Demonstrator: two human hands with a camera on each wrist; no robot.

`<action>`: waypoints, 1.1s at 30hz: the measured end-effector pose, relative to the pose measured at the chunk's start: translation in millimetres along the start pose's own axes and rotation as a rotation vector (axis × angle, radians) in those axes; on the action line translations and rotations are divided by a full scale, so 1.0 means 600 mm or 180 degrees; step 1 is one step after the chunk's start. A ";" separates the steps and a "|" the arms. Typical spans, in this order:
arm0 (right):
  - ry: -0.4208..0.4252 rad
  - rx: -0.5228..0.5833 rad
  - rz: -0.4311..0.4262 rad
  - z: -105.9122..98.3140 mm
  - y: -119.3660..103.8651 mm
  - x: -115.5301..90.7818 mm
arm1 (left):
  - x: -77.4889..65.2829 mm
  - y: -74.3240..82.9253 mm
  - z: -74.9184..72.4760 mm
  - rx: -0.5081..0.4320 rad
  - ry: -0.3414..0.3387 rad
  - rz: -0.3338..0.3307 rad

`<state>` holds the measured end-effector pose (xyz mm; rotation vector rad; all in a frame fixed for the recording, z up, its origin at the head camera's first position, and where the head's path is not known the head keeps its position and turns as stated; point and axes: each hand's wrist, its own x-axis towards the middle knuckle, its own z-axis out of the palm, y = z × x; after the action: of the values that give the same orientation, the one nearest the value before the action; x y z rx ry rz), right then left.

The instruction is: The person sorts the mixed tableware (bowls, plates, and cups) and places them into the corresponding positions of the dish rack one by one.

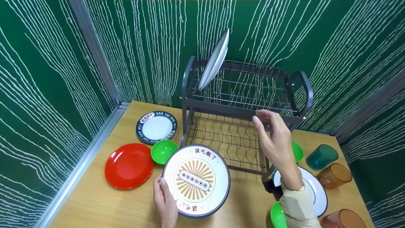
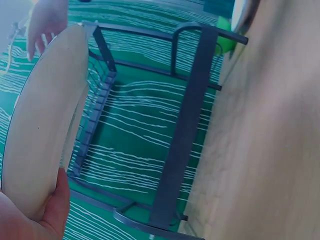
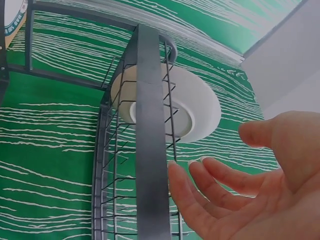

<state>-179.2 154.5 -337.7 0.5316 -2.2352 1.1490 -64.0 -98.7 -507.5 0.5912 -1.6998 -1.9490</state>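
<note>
My left hand [image 1: 166, 201] holds a white plate [image 1: 196, 180] by its left edge, thumb over the rim. The plate has a dark blue rim, red characters and an orange sunburst. Its pale underside [image 2: 42, 115] fills the left of the left wrist view. The right hand [image 1: 278, 142] is raised before the dark two-tier dish rack [image 1: 205, 103], thumb and fingers apart, with nothing between them. On the rack's upper tier, at the left end, another white plate [image 1: 216, 63] leans on edge. From below, the right wrist view shows that plate's round foot [image 3: 182, 120].
Left of the rack are a blue-rimmed plate [image 1: 139, 128], a red plate [image 1: 128, 166] and a green bowl [image 1: 164, 152]. At right sit two more green bowls [image 1: 297, 151], a white plate [image 1: 319, 193], a teal cup [image 1: 322, 156] and amber cups [image 1: 334, 176]. Green walls enclose the table.
</note>
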 end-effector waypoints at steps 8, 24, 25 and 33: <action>-0.0044 -0.0064 0.0212 -0.004 0.011 -0.023 | -0.005 0.030 0.003 -0.0128 0.0120 0.0091; -0.0192 -0.0016 0.0533 0.003 0.031 -0.080 | -0.008 0.068 0.019 -0.0490 -0.0031 0.0437; -0.0199 -0.0010 0.0574 0.004 0.031 -0.084 | -0.008 0.070 0.021 -0.0504 -0.0044 0.0458; -0.0212 0.0243 0.0574 0.010 0.009 -0.109 | -0.013 0.082 0.038 -0.0514 -0.0135 0.0563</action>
<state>-134.6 158.1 -385.9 0.4103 -2.3425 1.3293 -67.7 -81.5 -455.7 0.3313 -1.5441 -1.9597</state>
